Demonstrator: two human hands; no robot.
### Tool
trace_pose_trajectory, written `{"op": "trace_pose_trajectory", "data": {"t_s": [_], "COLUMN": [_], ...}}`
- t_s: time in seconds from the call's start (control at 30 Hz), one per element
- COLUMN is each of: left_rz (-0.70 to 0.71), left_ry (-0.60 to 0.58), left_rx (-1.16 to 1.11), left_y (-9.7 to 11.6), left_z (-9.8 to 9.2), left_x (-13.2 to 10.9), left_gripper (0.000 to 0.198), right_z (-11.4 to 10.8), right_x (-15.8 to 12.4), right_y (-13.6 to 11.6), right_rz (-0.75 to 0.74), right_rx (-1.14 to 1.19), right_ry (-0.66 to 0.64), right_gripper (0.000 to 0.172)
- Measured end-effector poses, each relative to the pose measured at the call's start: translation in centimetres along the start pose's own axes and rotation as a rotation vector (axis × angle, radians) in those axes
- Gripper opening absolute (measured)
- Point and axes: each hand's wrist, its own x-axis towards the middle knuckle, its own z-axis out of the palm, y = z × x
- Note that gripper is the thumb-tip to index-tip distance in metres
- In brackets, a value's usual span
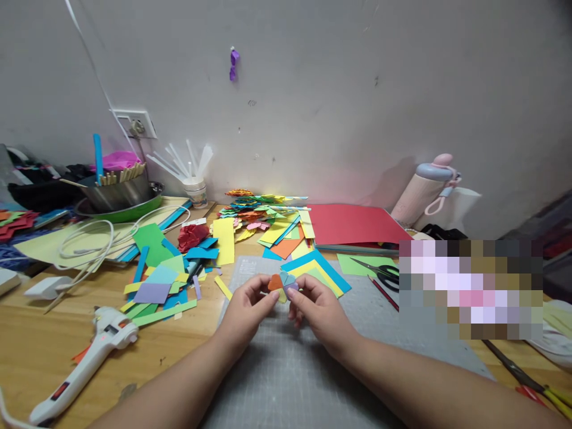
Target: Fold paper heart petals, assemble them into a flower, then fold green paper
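Observation:
Between my two hands is a small paper flower (287, 280) with heart-shaped petals in orange, light blue, purple and yellow. My left hand (251, 305) pinches its left side by the orange petal, thumb in front. On the other side my right hand (319, 305) is closed on the purple petal between thumb and fingers. Both hands are raised over the grey cutting mat (286, 369). Just behind them lie blue, yellow and green paper sheets (328, 271).
A white glue gun (84, 363) lies at the left, near scattered paper scraps (156, 286). Black scissors (384, 274) and a pencil (383, 292) rest at the right. Farther back are a red sheet (357, 226), a pink bottle (420, 187) and a metal bowl (118, 196). Yellow-handled scissors (522, 375) lie front right.

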Motion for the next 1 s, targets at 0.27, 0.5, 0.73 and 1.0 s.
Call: {"op": "trace_pose_trajectory", "data": {"t_s": [0.27,0.5,0.73,1.0], "left_rz": [-0.001,-0.061,-0.083,0.071], "left_ry": [0.046,0.033,-0.051,0.009], "left_rx": [0.018,-0.023,0.065,0.218], "left_y": [-0.21,-0.32,-0.27,0.23], "left_z": [-0.13,-0.09,-0.2,-0.02], "left_x": [0.24,0.38,0.43,0.2], "left_gripper": [0.026,0.03,0.026,0.02], "right_z": [0.1,0.12,0.16,0.21], "right_x": [0.05,0.06,0.31,0.04], "right_y": [0.14,0.33,0.2,-0.27], "right_rz": [0.025,0.02,0.017,0.009], "right_rx": [-0.015,-0.008,-0.006,-0.011], "right_ry": [-0.047,-0.014,-0.015,-0.043], "right_gripper": [0.029,0.03,0.033,0.033]}}
